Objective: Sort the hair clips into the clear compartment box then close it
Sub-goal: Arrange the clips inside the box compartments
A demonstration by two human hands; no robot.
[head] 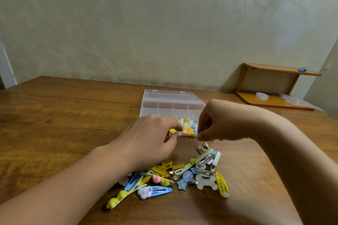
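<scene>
Left hand (151, 139) low over the near edge of the clear compartment box (172, 107), fingers curled, thumb and forefinger pinched on a small yellow clip (172, 131) at the box's front rim. Right hand (217, 122) alongside, knuckles up, fingers curled downward near the front right compartment; whether anything is held between those fingertips cannot be told, hidden by the hand itself.

Nearest of all, spread on the wooden table (54, 115): loose pile of hair clips (175, 175), still large. Blue snap clips, yellow ones, a white cloud-shaped charm, a frosted bone-shaped piece, pale green bars, a small brown bear figure at the pile's far end. Pile close to the box, just short of its front wall.

Beyond the hands: box open, lid (170, 95) tipped back behind it, dividers visible, rear compartments apparently bare, front right compartment already holding yellow, pink and pale clips.

Judged step: dropping the pinched yellow clip into a front cell. Best done by carrying it fully past the rim before release, low enough not to bounce into a neighbouring cell. Worth keeping like with like, yellow among yellow. Long snap clips likely to need laying along a cell's length, or the lid may not shut flat later. Sorting far from finished; closing still ahead.

Farthest: small wooden shelf (274, 86) at the right against the patterned wall (128, 23).
</scene>
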